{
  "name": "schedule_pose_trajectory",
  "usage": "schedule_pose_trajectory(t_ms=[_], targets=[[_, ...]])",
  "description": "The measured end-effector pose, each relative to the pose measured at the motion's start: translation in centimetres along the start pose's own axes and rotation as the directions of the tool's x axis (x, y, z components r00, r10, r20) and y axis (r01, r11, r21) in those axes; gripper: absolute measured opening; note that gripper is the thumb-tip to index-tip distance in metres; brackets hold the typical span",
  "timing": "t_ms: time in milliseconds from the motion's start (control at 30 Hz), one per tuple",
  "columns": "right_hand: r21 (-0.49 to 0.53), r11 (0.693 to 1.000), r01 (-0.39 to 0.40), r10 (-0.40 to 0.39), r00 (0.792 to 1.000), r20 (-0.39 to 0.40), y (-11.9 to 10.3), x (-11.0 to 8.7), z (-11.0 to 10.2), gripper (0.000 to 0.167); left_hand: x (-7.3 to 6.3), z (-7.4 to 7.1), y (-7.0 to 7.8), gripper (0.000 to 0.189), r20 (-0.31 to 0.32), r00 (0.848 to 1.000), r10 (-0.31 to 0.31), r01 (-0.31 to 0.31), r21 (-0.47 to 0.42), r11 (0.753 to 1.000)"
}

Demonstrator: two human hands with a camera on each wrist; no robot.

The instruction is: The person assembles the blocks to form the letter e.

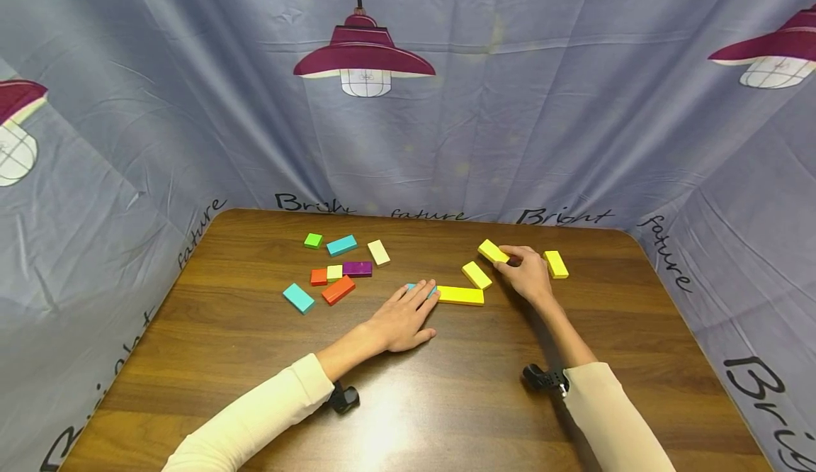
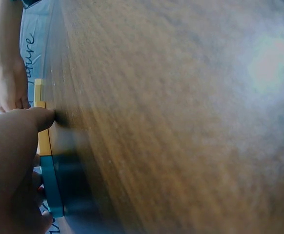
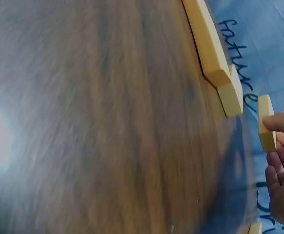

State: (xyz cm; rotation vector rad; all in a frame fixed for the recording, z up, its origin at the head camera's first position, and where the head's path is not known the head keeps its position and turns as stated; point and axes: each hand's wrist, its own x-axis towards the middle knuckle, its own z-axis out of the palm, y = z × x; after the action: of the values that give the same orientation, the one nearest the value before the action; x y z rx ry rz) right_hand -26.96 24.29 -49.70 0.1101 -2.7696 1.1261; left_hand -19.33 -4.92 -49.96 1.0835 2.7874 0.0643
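My left hand [image 1: 400,319] lies with straight fingers over a blue block [image 1: 421,290], hiding much of it. The blue block joins end to end with a longer yellow block [image 1: 460,295], and in the left wrist view this blue block [image 2: 51,187] stands along the fingers. Farther right, my right hand [image 1: 525,273] pinches a yellow block [image 1: 494,251] between thumb and fingers; the right wrist view shows this block [image 3: 265,124] held near one end. A paler yellow block [image 1: 477,275] lies between the row and the right hand, and another yellow block [image 1: 556,264] lies right of that hand.
Left of the left hand lie blue blocks [image 1: 299,298], red blocks [image 1: 338,290], a purple block [image 1: 357,269], a green block [image 1: 313,241] and a cream block [image 1: 379,253]. Wooden table [image 1: 459,401] edges meet a grey-blue curtain [image 1: 382,153] behind and at the sides.
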Motion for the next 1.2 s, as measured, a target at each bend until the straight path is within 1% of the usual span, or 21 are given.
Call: schedule_pose_trajectory(t_ms=[167,300,567,733,867,1000,1200], targets=[[0.028,1.000,0.001,-0.002,1.000,0.028,-1.1,0.8,1.1,0.042,0.0,-0.1,0.0,0.074,0.006,1.000,0.000,0.000,-0.009,1.000],[0.037,0.999,0.022,-0.024,0.999,0.039,-1.8,1.3,1.9,0.041,0.0,-0.1,0.0,0.073,0.007,1.000,0.000,0.000,-0.010,1.000],[0.055,0.998,0.043,-0.046,0.997,0.059,-3.1,1.7,3.3,0.040,0.1,-0.1,0.0,0.073,0.021,1.000,-0.003,0.003,0.002,1.000],[0.053,0.997,0.050,-0.053,0.997,0.063,-3.6,2.0,4.1,0.040,0.1,0.0,0.0,0.074,0.023,1.000,-0.007,0.007,0.011,1.000],[0.048,0.998,0.044,-0.048,0.995,0.082,-3.9,2.0,4.6,0.040,0.1,0.0,0.1,0.074,0.026,1.000,-0.009,0.009,0.015,1.000],[0.030,0.999,0.039,-0.042,0.994,0.103,-4.1,2.0,4.9,0.040,0.1,0.0,0.1,0.074,0.035,0.999,-0.014,0.013,0.019,1.000],[0.024,0.998,0.050,-0.052,0.993,0.106,-4.1,1.8,5.2,0.040,0.1,0.0,0.1,0.074,0.031,0.999,-0.016,0.015,0.024,1.000]])
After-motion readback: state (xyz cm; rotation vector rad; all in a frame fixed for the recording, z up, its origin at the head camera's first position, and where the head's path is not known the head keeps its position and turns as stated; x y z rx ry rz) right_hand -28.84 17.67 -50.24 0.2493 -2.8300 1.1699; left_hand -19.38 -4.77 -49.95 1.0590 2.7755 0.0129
